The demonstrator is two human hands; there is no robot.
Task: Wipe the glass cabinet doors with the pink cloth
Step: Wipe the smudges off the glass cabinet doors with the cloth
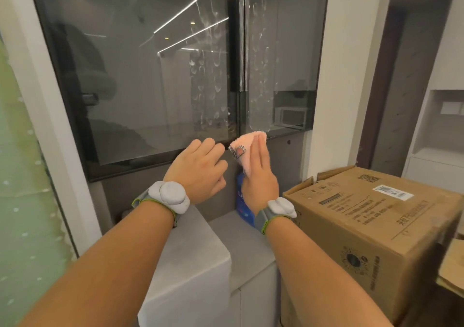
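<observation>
Two dark glass cabinet doors fill the wall ahead: a wide left door (140, 75) and a narrower right door (283, 58), both streaked with whitish smears near the seam between them. My right hand (259, 176) lies flat with fingers straight, pressing a folded pink cloth (247, 142) against the lower edge of the doors at that seam. A checkered hanging loop dangles from the cloth. Just to the left, my left hand (199, 170) hovers with loosely curled fingers, holding nothing. Both wrists wear grey bands.
A grey counter (241, 241) with a raised grey block (190, 259) runs below the doors. A blue packet (242, 201) stands behind my right hand. A large cardboard box (371, 228) sits on the counter at the right. A white wall column (339, 75) borders the right door.
</observation>
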